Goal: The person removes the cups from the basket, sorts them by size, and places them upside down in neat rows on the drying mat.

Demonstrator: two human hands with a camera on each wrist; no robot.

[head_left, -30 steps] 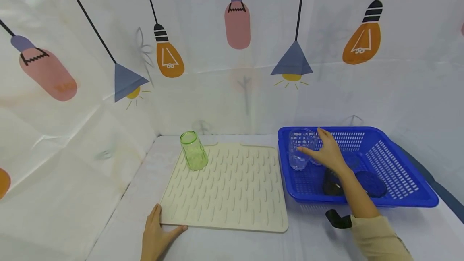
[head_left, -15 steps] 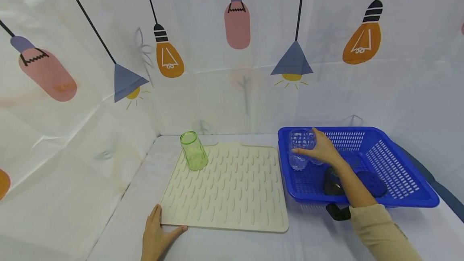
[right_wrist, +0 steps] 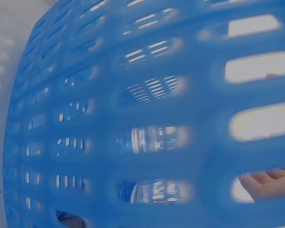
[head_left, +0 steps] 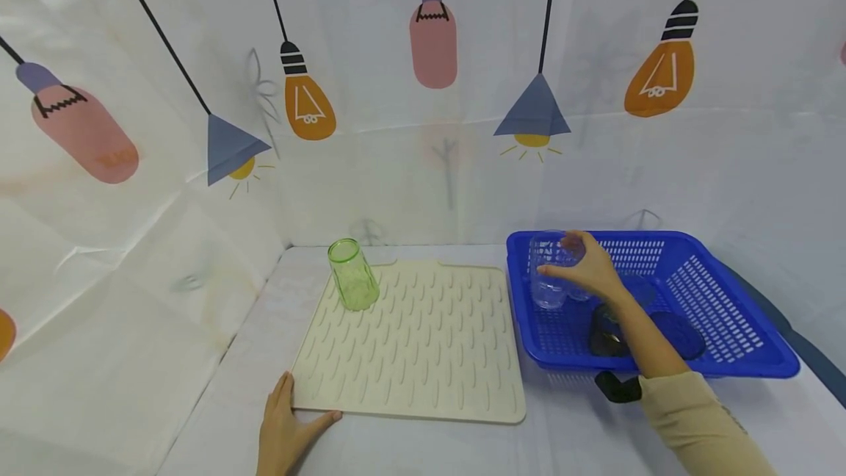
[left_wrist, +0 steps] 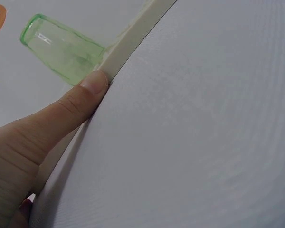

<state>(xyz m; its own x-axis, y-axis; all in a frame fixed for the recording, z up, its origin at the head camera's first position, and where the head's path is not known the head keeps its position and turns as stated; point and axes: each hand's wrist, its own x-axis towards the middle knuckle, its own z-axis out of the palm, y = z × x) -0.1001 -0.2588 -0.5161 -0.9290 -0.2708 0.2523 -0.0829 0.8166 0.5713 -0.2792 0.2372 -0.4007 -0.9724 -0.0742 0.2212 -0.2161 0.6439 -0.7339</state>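
My right hand (head_left: 591, 270) reaches into the blue plastic basket (head_left: 734, 307), its thumb and fingers curved round a clear drinking glass (head_left: 547, 291) near the left wall. In the right wrist view the slotted basket wall (right_wrist: 104, 118) covers most of the scene; part of the hand (right_wrist: 270, 184) shows through the slots. My left hand (head_left: 286, 432) rests at the near left corner of a cream ridged drying mat (head_left: 423, 351), thumb and fingers extended along its edges. In the left wrist view the thumb (left_wrist: 61, 111) touches the mat's edge. A green glass (head_left: 355, 279) stands at the mat's far left.
More clear glassware (head_left: 579, 291), a dark object (head_left: 606, 336) and a round dark-blue item (head_left: 679, 336) lie in the basket. A black wrist device (head_left: 617, 388) sits below my right forearm. A patterned white sheet (head_left: 396, 167) hangs behind the table.
My right hand has moved slightly left onto the clear glass, and its fingers have curled more. The glass has shifted and tilted a little. My left hand has stayed in place.
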